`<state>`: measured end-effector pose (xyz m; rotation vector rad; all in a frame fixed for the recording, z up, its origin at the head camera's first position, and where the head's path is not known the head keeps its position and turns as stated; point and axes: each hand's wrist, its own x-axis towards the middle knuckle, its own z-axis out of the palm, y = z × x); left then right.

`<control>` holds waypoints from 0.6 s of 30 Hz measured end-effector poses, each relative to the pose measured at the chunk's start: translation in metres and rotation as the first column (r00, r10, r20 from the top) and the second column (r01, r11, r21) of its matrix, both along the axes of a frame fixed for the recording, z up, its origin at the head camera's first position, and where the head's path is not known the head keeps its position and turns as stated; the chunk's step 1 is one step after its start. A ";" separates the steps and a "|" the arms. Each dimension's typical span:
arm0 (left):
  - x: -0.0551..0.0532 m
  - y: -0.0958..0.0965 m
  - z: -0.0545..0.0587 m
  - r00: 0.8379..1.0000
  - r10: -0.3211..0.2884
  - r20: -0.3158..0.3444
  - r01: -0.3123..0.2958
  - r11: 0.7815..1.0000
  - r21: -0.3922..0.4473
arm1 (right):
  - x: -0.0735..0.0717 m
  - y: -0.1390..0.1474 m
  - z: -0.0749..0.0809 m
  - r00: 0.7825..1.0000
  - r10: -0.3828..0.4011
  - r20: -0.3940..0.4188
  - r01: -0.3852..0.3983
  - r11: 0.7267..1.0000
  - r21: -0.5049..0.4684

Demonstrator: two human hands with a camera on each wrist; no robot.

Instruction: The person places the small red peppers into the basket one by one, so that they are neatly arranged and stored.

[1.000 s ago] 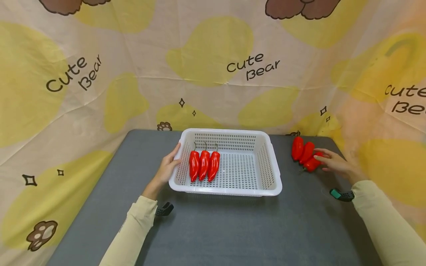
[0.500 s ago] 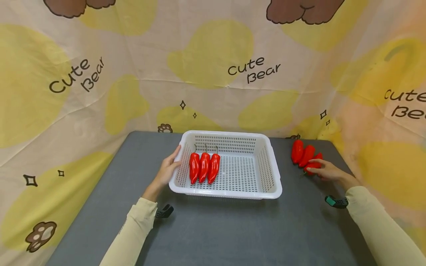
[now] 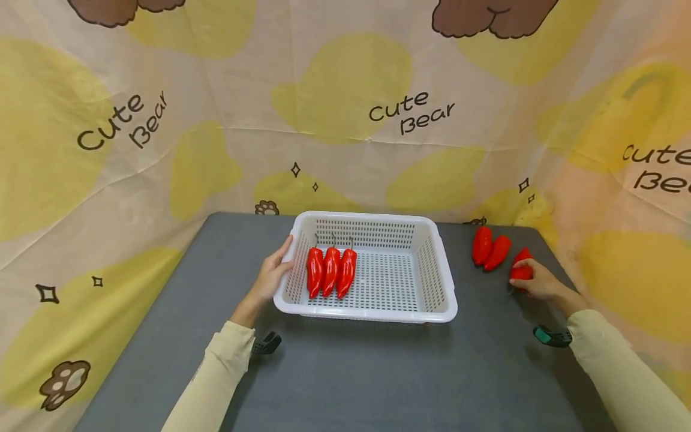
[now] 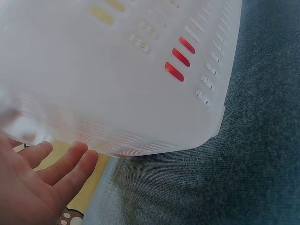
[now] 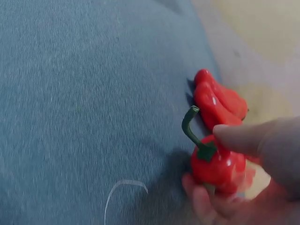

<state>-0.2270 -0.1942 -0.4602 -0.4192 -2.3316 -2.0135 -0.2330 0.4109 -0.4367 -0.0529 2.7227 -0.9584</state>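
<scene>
Pinching a pepper (image 3: pixel 521 272) is the right hand (image 3: pixel 544 283), the left hand (image 3: pixel 269 279) seemingly gripping a basket (image 3: pixel 367 314).

Head view faces forward, down; 2 wrist views close (left shares basket (image 3: pixel 367 315), right peppers (image 3: pixel 496 253)).

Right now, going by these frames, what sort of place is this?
Probably a staged recording corner: a dark grey, fabric-textured table, a yellow-and-cream "Cute Bear" fabric backdrop, and a white perforated plastic basket holding three glossy red peppers.
</scene>
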 end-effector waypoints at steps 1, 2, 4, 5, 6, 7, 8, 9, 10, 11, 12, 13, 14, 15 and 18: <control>0.000 0.000 0.000 1.000 0.002 0.000 -0.002 1.000 -0.001 | 0.001 0.002 0.000 1.000 0.004 0.003 -0.004 1.000 -0.020; 0.000 0.000 0.000 1.000 0.003 0.001 -0.003 1.000 -0.003 | 0.002 0.004 -0.001 1.000 0.014 0.004 -0.014 0.999 -0.034; 0.001 -0.001 -0.001 1.000 0.004 0.004 -0.004 1.000 -0.007 | 0.005 0.007 -0.003 0.999 0.040 0.007 -0.040 0.996 -0.083; 0.001 -0.001 -0.001 1.000 0.004 0.004 -0.004 1.000 -0.009 | 0.006 0.008 -0.004 0.999 0.052 0.009 -0.051 0.993 -0.109; 0.001 -0.001 -0.001 1.000 0.006 0.006 -0.006 1.000 -0.009 | 0.008 0.009 -0.005 0.998 0.057 0.008 -0.055 0.989 -0.136; 0.001 -0.001 -0.001 1.000 0.007 0.006 -0.007 1.000 -0.006 | 0.009 0.009 -0.004 0.998 0.057 0.011 -0.055 0.985 -0.166; 0.001 0.000 -0.001 1.000 0.005 0.004 -0.005 1.000 -0.002 | 0.010 0.009 -0.003 0.998 0.054 0.018 -0.050 0.980 -0.193; 0.001 0.000 0.000 1.000 0.004 0.005 -0.004 1.000 0.003 | 0.011 0.010 -0.002 0.999 0.045 0.028 -0.038 0.975 -0.219; 0.000 0.000 0.001 1.000 0.004 0.003 -0.004 1.000 0.004 | 0.012 0.011 -0.001 0.999 0.035 0.039 -0.025 0.971 -0.239; 0.000 0.001 0.001 1.000 0.005 0.002 -0.005 1.000 0.006 | 0.013 0.012 0.001 0.998 0.022 0.051 -0.008 0.967 -0.253; 0.001 0.001 0.001 1.000 0.006 0.002 -0.006 1.000 0.007 | 0.014 0.014 0.002 0.998 0.007 0.067 0.011 0.963 -0.268; 0.001 0.001 0.001 1.000 0.004 0.003 -0.004 1.000 0.010 | 0.016 0.017 0.002 0.997 -0.008 0.081 0.030 0.961 -0.274; 0.001 0.001 0.001 1.000 0.003 0.005 -0.003 1.000 0.010 | 0.016 0.020 0.002 0.996 -0.022 0.090 0.046 0.961 -0.272; 0.001 0.001 0.000 1.000 0.003 0.007 -0.003 1.000 0.011 | 0.017 0.023 0.001 0.995 -0.034 0.091 0.057 0.963 -0.265; 0.001 0.000 -0.001 1.000 0.006 0.008 -0.006 1.000 0.006 | 0.020 0.032 -0.001 0.997 -0.062 0.054 0.072 0.971 -0.228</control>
